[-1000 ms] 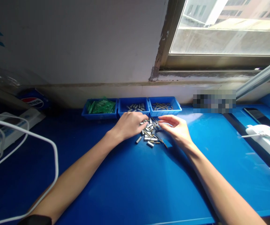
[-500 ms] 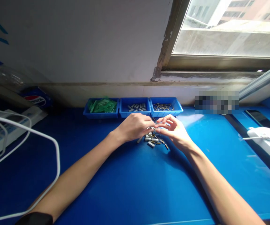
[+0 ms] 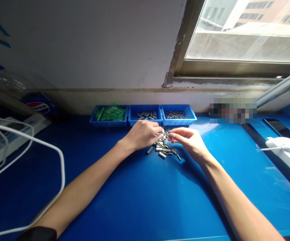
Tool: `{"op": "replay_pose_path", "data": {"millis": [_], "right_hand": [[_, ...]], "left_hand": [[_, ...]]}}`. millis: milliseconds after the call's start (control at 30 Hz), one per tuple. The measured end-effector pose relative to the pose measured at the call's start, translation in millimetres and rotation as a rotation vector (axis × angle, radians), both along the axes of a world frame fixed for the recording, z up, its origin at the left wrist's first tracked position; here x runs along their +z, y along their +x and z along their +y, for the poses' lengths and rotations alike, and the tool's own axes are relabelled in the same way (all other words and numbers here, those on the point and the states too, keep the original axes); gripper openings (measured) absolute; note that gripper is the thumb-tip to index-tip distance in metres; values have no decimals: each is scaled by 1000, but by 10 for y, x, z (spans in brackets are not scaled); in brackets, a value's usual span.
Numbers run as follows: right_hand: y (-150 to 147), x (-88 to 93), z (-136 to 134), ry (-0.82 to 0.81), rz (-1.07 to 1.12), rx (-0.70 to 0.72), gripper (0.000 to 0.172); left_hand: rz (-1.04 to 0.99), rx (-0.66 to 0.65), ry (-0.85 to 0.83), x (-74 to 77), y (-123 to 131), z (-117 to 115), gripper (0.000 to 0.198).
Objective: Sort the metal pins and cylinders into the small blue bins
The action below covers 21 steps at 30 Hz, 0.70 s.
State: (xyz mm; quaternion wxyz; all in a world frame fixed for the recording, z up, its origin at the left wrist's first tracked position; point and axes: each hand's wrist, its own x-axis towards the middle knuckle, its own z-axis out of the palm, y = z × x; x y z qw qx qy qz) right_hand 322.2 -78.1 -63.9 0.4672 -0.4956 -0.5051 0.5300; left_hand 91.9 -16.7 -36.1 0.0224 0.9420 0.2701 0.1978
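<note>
My left hand (image 3: 145, 134) is closed above a small heap, its thumb and fingers pinched together; what they hold is hidden. Facing it, my right hand (image 3: 188, 140) pinches a thin metal pin (image 3: 166, 134), which points toward the left fingertips. Under both hands lies the heap of loose parts: several thin dark pins with brass-coloured ends (image 3: 175, 154) and short silver cylinders (image 3: 162, 155). One cylinder (image 3: 149, 150) lies apart at the heap's left edge.
Behind the hands stand three blue bins holding green plastic packets (image 3: 111, 113), silver cylinders (image 3: 147, 115) and thin pins (image 3: 175, 114). A white cable (image 3: 62, 167) loops at left near a bottle (image 3: 34, 102). A power strip (image 3: 285, 149) lies at right.
My right hand's fingers have drawn together into a pinch, and the hands have moved slightly apart. More of the heap shows between them.
</note>
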Motion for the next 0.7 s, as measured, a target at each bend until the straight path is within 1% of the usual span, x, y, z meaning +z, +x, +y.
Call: {"op": "replay_pose_path", "data": {"millis": [33, 67, 100, 167, 200, 233, 333, 367, 433, 500, 600, 700], "right_hand": [[2, -6, 5, 42, 15, -41, 25], [7, -9, 11, 92, 27, -79, 30], [18, -11, 18, 142, 30, -105, 39], [49, -13, 31, 217, -15, -112, 60], [67, -14, 37, 242, -66, -112, 63], [84, -19, 41, 264, -141, -122, 59], [105, -48, 47, 351, -447, -176, 29], [101, -62, 47, 384, -541, -180, 23], [83, -97, 46, 426, -665, -146, 20], [66, -133, 45, 440, -720, -98, 20], [60, -175, 45, 432, -768, -65, 21], [73, -185, 43, 426, -767, -78, 24]], "left_hand": [[-8, 27, -14, 3, -4, 0, 22], [-13, 47, -26, 5, -9, 2, 21], [-14, 58, -34, 8, -15, 5, 22], [-15, 68, -39, 14, -25, 9, 22], [-15, 68, -40, 17, -28, 10, 22], [-14, 66, -41, 20, -28, 10, 23], [-4, 52, -45, 22, -18, 1, 23], [1, 48, -46, 21, -12, -2, 23], [10, 44, -48, 17, -3, -9, 22], [14, 41, -53, 14, 3, -13, 22], [12, 35, -59, 13, 7, -16, 22], [11, 36, -54, 15, 7, -18, 22]]}}
